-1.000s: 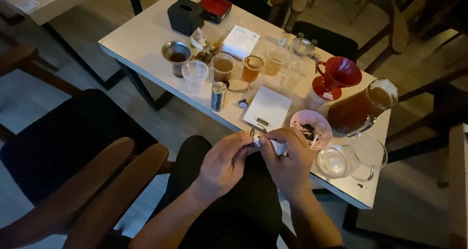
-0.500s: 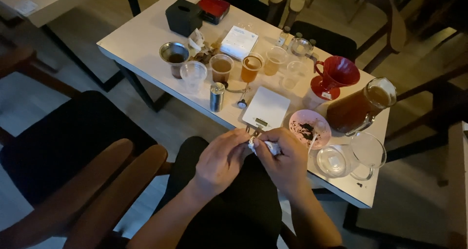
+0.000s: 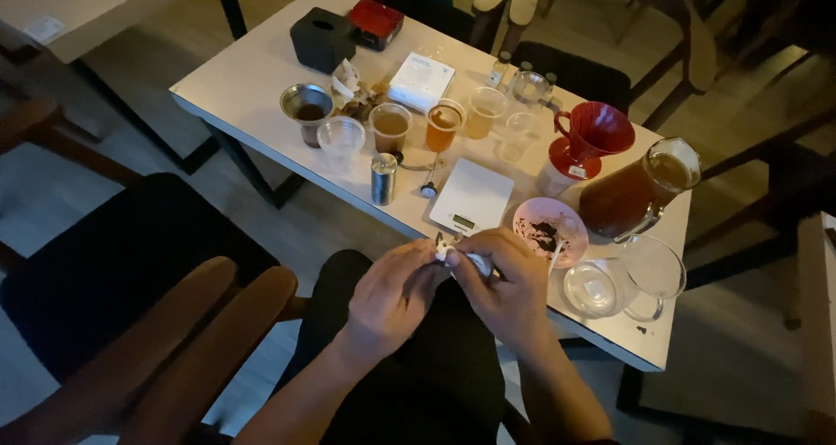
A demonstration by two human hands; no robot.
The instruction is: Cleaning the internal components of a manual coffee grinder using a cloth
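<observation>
Brightness: dim, warm indoor light; the white table (image 3: pixel 261 70) is the brightest surface.
Source: seems to fall from above, far side; the lamp itself is out of view.
Shadows: near left chair (image 3: pixel 113 271) and the floor at the right edge sink into near black.
Glare: soft highlights on the glass pitcher (image 3: pixel 640 192) and clear cups (image 3: pixel 623 279).
Sharpness: mild softness and grain throughout; the small white object between the hands (image 3: pixel 453 284) is blurred.
Edges: slight wide-angle stretch toward the corners.
</observation>
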